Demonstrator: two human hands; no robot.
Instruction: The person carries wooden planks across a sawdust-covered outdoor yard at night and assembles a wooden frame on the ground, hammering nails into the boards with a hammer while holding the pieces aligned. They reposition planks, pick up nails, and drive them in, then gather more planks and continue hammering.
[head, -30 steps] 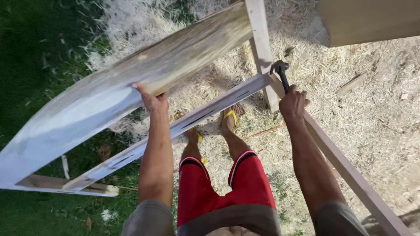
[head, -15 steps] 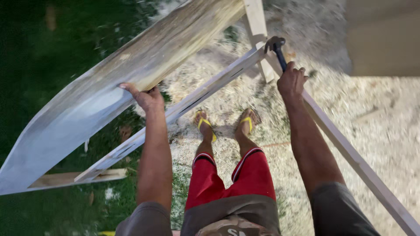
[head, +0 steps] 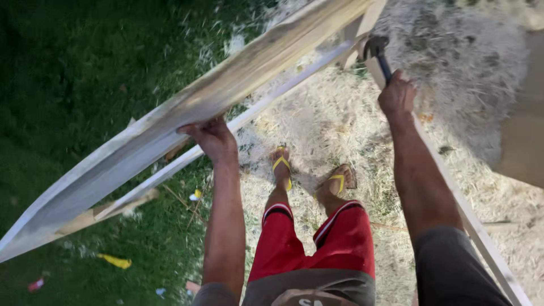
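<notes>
My left hand [head: 212, 139] grips the lower edge of a long pale wooden board [head: 170, 127] that runs diagonally from lower left to upper right. My right hand [head: 396, 96] is closed around the dark handle of a hammer [head: 378, 51], whose head lies by the upper joint of a white wooden frame [head: 453, 198]. A thinner white rail [head: 272, 96] of the frame runs under the board. Below, I see my red shorts and my feet in yellow sandals [head: 309, 175] on the ground.
Wood shavings and dry straw [head: 340, 113] cover the ground under the frame. Dark grass [head: 85, 68] lies to the left, with small scraps of litter [head: 116, 260]. A tan flat surface [head: 524, 141] sits at the right edge.
The view has shifted, so board and frame sit higher and further right. My left hand stays on the board, my right keeps the hammer at the frame's joint. My feet have stepped.
</notes>
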